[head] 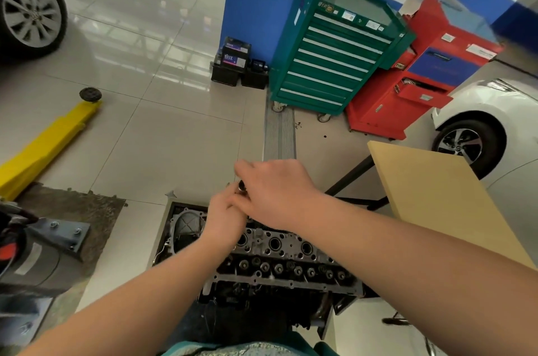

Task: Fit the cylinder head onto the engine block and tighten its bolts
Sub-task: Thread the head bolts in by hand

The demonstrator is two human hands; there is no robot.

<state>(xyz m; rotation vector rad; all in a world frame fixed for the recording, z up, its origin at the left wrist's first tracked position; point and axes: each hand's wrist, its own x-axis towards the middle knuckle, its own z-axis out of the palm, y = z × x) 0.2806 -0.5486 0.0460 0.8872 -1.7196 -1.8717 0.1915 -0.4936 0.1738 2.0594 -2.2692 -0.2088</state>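
The grey cylinder head (286, 261) sits on top of the dark engine block (262, 301) low in the middle of the view, its round bores and valve springs facing up. Both my hands meet above its far left end. My left hand (224, 217) is closed around a tool shaft that stands over the head. My right hand (273, 192) lies over the top of the same tool, whose dark round end (241, 186) shows between the fingers. The lower end of the tool and the bolt under it are hidden by my hands.
A tan board on a black frame (445, 198) stands right of the engine. Behind are a green tool cabinet (334, 58), a red cabinet (407, 93) and a white car (489, 128). A yellow lift arm (43, 146) lies at the left, with another car's wheel (30, 12) above.
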